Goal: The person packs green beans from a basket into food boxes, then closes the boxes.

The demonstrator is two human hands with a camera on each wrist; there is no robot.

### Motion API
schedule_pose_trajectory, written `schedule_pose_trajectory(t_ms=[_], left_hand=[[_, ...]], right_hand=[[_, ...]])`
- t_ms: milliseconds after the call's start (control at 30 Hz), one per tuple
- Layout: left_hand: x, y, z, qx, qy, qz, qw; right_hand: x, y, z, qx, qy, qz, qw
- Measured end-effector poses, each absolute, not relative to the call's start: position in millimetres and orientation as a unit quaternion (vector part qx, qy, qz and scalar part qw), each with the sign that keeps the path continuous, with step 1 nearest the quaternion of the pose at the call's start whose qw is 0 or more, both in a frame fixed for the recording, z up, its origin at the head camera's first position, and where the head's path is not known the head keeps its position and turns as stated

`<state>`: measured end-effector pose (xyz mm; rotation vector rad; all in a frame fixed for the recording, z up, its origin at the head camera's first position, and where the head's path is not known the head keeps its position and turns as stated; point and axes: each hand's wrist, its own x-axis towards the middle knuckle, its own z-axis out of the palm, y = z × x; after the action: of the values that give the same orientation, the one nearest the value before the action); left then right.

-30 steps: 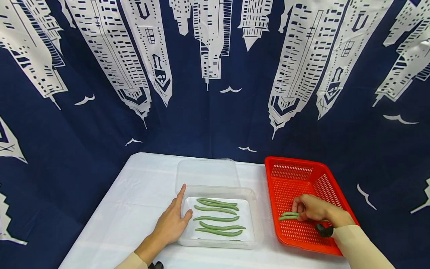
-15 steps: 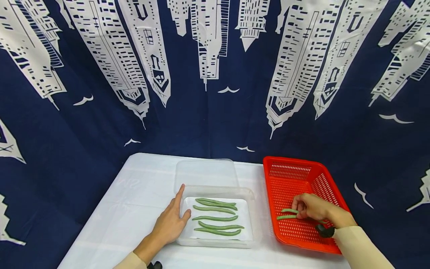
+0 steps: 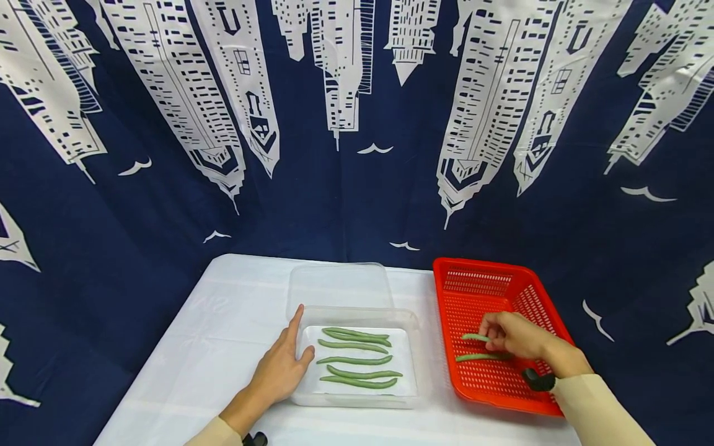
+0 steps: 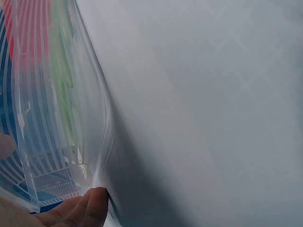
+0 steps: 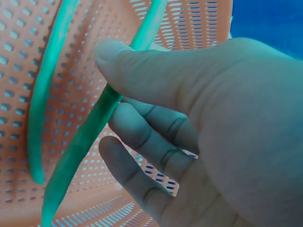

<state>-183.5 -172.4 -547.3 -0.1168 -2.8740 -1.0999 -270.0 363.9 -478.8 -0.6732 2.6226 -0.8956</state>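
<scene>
In the head view my right hand (image 3: 515,336) is inside the red basket (image 3: 504,401), pinching a green bean (image 3: 474,337). The right wrist view shows this green bean (image 5: 78,153) between thumb and fingers, lifted at a slant. A second green bean (image 5: 43,99) lies on the basket floor beside it. My left hand (image 3: 279,370) rests along the left wall of a clear plastic container (image 3: 418,371), its index finger straight and its thumb over the rim. Several green beans (image 3: 354,361) lie roughly parallel across the container's bottom. In the left wrist view the fingertips (image 4: 98,201) touch the container's outside.
A clear flat lid (image 3: 340,284) lies behind the container on the white table (image 3: 223,310). A dark blue cloth with a white skyline print (image 3: 312,204) hangs behind the table. The basket stands to the right of the container.
My right hand has moved slightly back in the basket, parting the pinched green bean from the other one. The left hand stays at the container; the whole view has shifted a little.
</scene>
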Motion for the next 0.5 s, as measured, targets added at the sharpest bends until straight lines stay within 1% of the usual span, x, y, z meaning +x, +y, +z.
schedule_pose_trajectory(t_ms=[200, 500], left_hand=[[-183, -172, -547, -0.035, -0.934, -0.355, 0.03], [-183, -171, -546, -0.032, -0.934, -0.355, 0.027]], right_hand=[[-263, 355, -468, -0.247, 0.927, -0.264, 0.097], [-255, 344, -448, -0.265, 0.935, -0.234, 0.043]])
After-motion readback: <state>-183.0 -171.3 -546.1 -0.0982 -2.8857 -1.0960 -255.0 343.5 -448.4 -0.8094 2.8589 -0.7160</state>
